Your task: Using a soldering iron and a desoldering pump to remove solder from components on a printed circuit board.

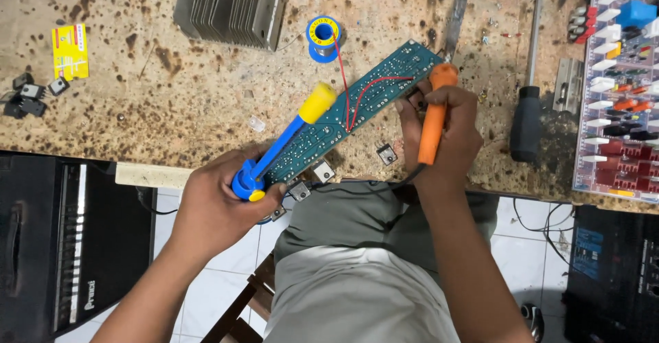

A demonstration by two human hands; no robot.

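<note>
While the left hand [216, 202] is gripping a blue desoldering pump [281, 144], the right hand [439, 133] is clasping an orange soldering iron [434, 113] at the green circuit board [357, 106] on the workbench [171, 96]; transistors [322, 172] are remaining attached along the board's near edge, so rework looks unfinished.

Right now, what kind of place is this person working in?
Probably an electronics repair workbench. The right hand holds an orange soldering iron over a green circuit board, and a solder spool and a metal heat sink lie nearby.
</note>
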